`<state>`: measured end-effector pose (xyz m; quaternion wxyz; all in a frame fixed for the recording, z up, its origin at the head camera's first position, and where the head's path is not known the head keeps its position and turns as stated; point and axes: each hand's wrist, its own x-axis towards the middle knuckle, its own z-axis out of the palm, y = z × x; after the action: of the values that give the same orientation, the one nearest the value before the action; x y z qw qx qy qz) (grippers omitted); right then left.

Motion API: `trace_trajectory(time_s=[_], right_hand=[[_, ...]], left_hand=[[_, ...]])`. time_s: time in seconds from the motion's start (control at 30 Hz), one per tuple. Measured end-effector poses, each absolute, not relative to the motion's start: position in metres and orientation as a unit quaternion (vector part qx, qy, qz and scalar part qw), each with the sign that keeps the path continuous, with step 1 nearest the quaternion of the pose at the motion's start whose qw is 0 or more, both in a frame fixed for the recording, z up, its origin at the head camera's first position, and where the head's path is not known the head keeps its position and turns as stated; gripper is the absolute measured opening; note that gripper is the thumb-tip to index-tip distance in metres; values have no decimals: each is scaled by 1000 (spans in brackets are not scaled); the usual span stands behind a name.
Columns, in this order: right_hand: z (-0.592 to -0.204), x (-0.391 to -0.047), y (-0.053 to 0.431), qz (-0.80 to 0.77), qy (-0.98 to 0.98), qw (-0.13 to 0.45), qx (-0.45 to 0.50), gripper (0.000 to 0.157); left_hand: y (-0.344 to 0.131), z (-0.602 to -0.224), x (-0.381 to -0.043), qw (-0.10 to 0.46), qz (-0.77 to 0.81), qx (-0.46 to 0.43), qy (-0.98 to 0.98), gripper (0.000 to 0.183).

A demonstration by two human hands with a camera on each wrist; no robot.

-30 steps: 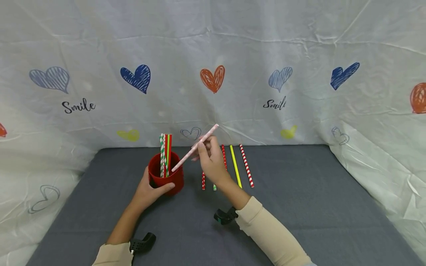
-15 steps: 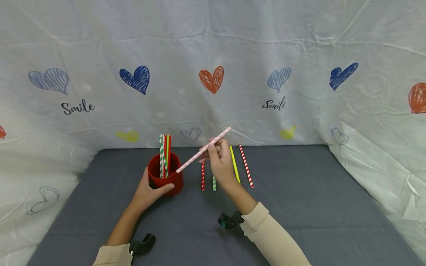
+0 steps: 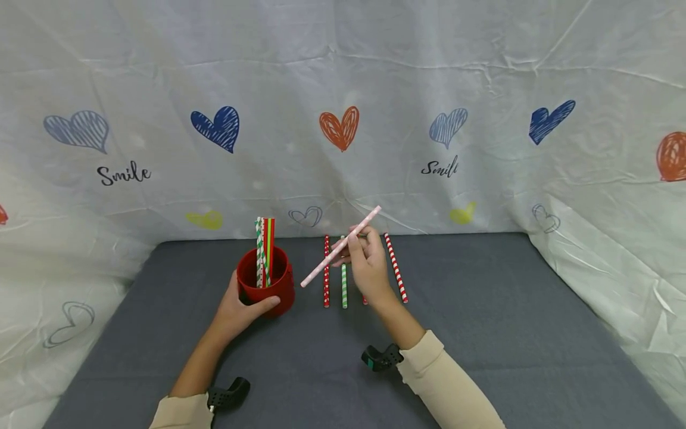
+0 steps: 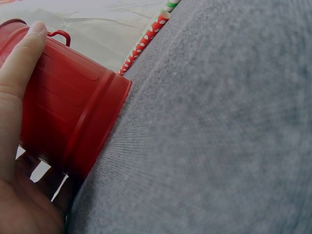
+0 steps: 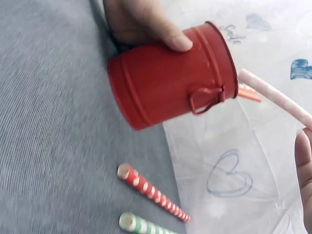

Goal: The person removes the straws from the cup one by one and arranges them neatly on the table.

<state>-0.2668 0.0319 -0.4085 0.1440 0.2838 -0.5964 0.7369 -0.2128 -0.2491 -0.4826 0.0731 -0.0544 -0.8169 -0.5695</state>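
Note:
My left hand point(image 3: 241, 307) grips a small red metal bucket point(image 3: 278, 298) round its side, thumb across the front. Inside the bucket stand several paper straws point(image 3: 265, 253), striped or plain in green, red and yellow. Between thumb and fingers my right hand point(image 3: 370, 265) pinches a pale pink dotted straw point(image 3: 321, 267), tilted with its lower end to the right of the bucket, apart from it. The right wrist view has the pink straw point(image 5: 278, 98) and the bucket's looped handle point(image 5: 207, 100). The left wrist view shows the thumb point(image 4: 22, 63) pressed on the bucket.
On the grey cloth point(image 3: 482, 333) lie a red dotted straw point(image 3: 326, 289), a green striped straw point(image 3: 345, 292) and a red-and-white striped straw point(image 3: 396, 268). A red straw end point(image 3: 365, 300) shows below my right hand. Behind hangs a white printed sheet point(image 3: 386, 77).
My right hand has moved right with the pink straw, whose lower end has gone from the bucket's mouth to outside it. The yellow straw on the cloth is now hidden. The left hand stays.

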Motion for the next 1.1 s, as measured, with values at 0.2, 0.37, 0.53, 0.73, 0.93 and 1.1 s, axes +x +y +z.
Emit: trace_trajectory(time_s=[0.2, 0.37, 0.53, 0.73, 0.93, 1.1], right_hand=[[-414, -269, 47, 732, -610, 143, 267, 24], [-418, -271, 60, 726, -623, 162, 243, 24], [-420, -274, 71, 725, -635, 157, 216, 25], [-421, -276, 87, 719, -655, 139, 186, 24], [-401, -260, 99, 697, -690, 118, 154, 22], [-404, -263, 112, 661, -729, 108, 141, 24]], left_hand=[[-250, -482, -213, 72, -573, -55, -814, 98], [-251, -483, -213, 69, -570, -58, -816, 98], [-250, -483, -213, 71, -572, -60, -815, 98], [-251, -484, -215, 76, -572, -58, -815, 96], [-252, -486, -216, 75, -566, -56, -819, 97], [-252, -486, -216, 75, -568, -59, -817, 97]])
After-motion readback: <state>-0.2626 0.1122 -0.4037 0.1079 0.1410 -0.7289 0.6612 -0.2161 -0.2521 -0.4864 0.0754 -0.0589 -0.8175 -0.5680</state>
